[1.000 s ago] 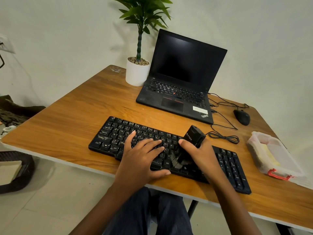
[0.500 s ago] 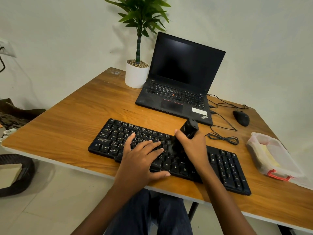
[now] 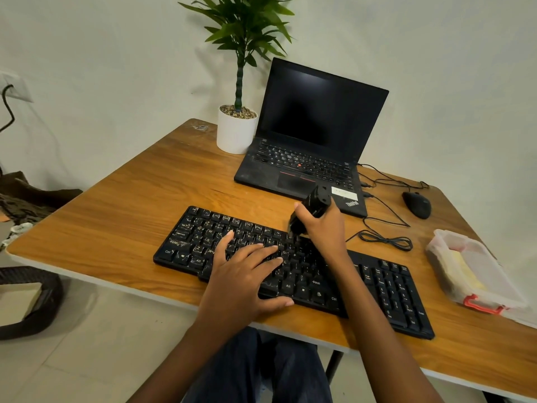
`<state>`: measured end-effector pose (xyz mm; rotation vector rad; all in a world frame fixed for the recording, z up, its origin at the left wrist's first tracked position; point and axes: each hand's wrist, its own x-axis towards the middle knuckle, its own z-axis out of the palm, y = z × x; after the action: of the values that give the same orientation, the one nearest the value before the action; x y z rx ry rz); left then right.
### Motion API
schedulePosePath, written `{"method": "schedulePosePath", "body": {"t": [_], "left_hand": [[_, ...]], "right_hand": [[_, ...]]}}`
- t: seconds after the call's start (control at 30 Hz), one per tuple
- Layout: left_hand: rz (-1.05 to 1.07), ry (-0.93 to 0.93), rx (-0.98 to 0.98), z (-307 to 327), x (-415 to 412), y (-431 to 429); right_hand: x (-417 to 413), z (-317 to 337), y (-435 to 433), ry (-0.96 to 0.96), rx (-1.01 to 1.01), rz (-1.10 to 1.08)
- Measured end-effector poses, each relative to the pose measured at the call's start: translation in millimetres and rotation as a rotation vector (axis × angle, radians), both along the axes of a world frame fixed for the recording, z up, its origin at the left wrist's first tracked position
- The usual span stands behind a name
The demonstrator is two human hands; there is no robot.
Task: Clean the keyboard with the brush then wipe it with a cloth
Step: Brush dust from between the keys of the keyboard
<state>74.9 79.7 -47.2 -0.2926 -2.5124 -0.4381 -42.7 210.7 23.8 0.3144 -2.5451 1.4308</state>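
Observation:
A black keyboard [image 3: 200, 239] with dusty keys lies across the front of the wooden table [image 3: 122, 205]. My left hand [image 3: 244, 274] rests flat on its middle keys, fingers spread and straight. My right hand [image 3: 325, 231] grips a black brush [image 3: 315, 203] by its blocky handle. The bristle end points down onto the top key rows near the keyboard's far edge. The cloth cannot be made out for certain.
A black laptop [image 3: 313, 135] stands open behind the keyboard, with a white potted plant [image 3: 236, 129] to its left. At the right are a black mouse [image 3: 417, 204], a coiled cable [image 3: 386, 238] and a clear plastic box [image 3: 476, 274] with a red latch.
My right hand has swept the brush from the lower middle rows up and away to the keyboard's far edge. The left hand has stayed put.

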Motion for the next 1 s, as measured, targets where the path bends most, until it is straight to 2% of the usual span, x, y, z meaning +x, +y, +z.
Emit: {"method": "schedulePosePath", "body": {"t": [0.1, 0.33, 0.67, 0.83, 0.93, 1.0], "left_hand": [[0.006, 0.006, 0.002, 0.3, -0.3, 0.0], [0.002, 0.009, 0.008, -1.2, 0.1, 0.0], [0.000, 0.021, 0.007, 0.7, 0.2, 0.6], [0.004, 0.008, 0.010, 0.9, 0.6, 0.9], [0.003, -0.003, 0.009, 1.0, 1.0, 0.8], [0.002, -0.003, 0.014, 1.5, 1.0, 1.0]], "right_hand": [[15.1, -5.6, 4.5, -0.029, 0.041, 0.055], [28.9, 6.8, 23.8, -0.228, 0.007, 0.089], [1.6, -7.4, 0.6, -0.012, -0.024, -0.025], [22.2, -10.5, 14.1, -0.076, -0.044, 0.016], [14.4, -0.9, 16.6, -0.144, 0.029, 0.040], [5.5, 2.9, 13.5, -0.124, 0.066, 0.039]]}}
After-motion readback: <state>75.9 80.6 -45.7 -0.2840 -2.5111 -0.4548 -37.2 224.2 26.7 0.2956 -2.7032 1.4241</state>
